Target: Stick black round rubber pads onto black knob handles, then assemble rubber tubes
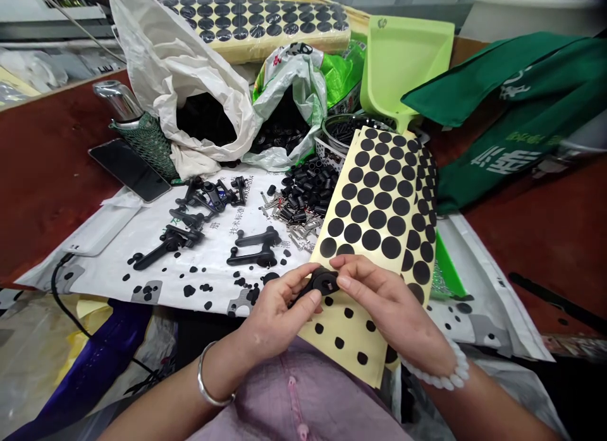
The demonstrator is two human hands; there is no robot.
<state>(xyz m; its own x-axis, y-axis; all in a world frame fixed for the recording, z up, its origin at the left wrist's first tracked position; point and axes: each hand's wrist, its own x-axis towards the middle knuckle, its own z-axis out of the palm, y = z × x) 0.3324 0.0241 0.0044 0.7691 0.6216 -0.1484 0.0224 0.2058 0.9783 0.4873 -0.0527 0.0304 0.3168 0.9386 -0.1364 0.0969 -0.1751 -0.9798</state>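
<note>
Close over the lap, both hands meet on one small black part [322,281]. The left hand [279,308] pinches its lower end between thumb and fingers. The right hand [384,302] grips its round head from the other side, thumb and forefinger pressed on it. The part sits just above the near end of a pad sheet [379,220] (yellowish backing, rows of black round pads, smaller dots at the near end), which leans from the lap up onto the table. A silver bangle [208,384] is on the left wrist and a white bead bracelet [441,374] on the right. Left of the sheet, on a white printed bag [156,264], lie black arms [251,248] and loose black dots. A heap of small black tubes and metal clips [303,201] touches the sheet's left edge. Farther back are a phone [129,169], a white plastic bag [175,81], a green scoop [403,62] and a second pad sheet [256,21].
</note>
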